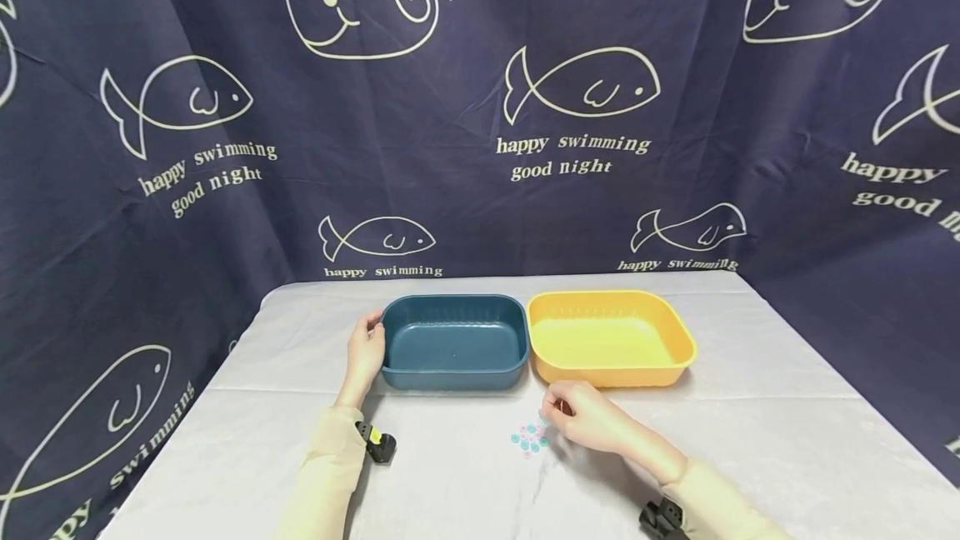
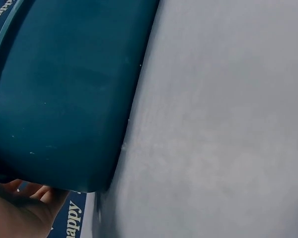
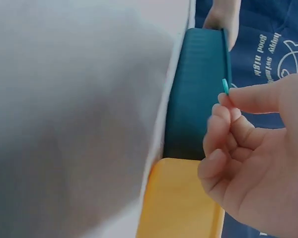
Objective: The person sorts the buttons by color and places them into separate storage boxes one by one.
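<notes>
My left hand point(image 1: 365, 354) grips the left end of a dark teal-blue plastic bin point(image 1: 453, 379), fingers along its outer wall. In the left wrist view only the fingers point(image 2: 42, 194) at the bin's end show. My right hand point(image 1: 592, 419) is raised in front of a yellow bin point(image 1: 615, 376). Between thumb and forefinger it pinches a small teal button point(image 3: 225, 86), seen nearly edge-on in the right wrist view; the other fingers are curled in. Just left of that hand lies a loose cluster of teal and pink buttons point(image 1: 531, 437) on the table.
The two bins stand side by side towards the back of a table with a pale cloth point(image 1: 450, 473). A dark blue curtain point(image 1: 480, 190) with whale and fish drawings hangs behind and at both sides. Each wrist wears a small black camera point(image 1: 378, 444).
</notes>
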{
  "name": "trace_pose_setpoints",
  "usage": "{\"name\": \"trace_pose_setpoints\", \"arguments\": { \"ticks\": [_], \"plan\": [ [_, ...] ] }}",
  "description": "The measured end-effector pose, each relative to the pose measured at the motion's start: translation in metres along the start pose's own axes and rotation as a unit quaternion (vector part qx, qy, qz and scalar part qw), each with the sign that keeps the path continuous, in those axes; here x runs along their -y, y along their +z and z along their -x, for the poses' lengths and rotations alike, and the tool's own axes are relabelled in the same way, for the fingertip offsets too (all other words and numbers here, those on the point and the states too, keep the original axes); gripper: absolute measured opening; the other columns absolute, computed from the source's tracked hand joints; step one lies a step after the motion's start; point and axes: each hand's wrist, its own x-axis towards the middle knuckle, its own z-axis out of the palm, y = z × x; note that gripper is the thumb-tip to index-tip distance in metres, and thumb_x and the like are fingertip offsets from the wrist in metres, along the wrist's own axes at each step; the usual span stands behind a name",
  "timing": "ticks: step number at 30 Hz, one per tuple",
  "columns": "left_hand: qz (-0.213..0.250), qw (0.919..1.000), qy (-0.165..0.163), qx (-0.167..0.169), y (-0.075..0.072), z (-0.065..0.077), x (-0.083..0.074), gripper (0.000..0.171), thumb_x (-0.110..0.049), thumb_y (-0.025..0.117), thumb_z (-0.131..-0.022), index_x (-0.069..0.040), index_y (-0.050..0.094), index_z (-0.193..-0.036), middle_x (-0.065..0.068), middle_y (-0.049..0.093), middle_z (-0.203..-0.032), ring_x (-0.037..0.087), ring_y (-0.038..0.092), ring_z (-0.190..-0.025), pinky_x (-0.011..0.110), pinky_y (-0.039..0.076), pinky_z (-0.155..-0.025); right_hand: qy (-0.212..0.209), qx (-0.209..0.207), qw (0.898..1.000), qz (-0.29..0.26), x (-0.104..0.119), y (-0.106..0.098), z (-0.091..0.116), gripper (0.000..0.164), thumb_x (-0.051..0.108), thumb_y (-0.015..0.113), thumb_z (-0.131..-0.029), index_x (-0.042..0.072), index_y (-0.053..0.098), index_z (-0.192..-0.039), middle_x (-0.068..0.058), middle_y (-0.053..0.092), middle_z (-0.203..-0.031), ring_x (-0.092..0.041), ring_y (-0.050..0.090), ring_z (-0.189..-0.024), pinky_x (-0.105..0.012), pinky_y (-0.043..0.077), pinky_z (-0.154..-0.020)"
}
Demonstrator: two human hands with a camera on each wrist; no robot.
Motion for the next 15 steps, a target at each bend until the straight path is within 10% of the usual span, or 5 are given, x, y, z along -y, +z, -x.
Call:
{"name": "trace_pose_setpoints", "arguments": {
  "ticks": [15],
  "plan": [
    [-0.003, 0.9999, 0.014, -0.009, 0.0, 0.001, 0.0, 0.038, -0.008, 0.037, -0.098, 0.003, 0.043, -0.133, 0.026, 0.048, -0.131, 0.038, 0.048, -0.121, 0.049, 0.039, -0.102, -0.019, -0.01, 1.0, -0.007, 0.018, -0.002, -0.016, 0.016, 0.005, 0.056, -0.085, 0.015, 0.056, -0.073, 0.011, 0.045, -0.063, 0.002, 0.04, -0.06, -0.017, 0.038, -0.057]
  ]
}}
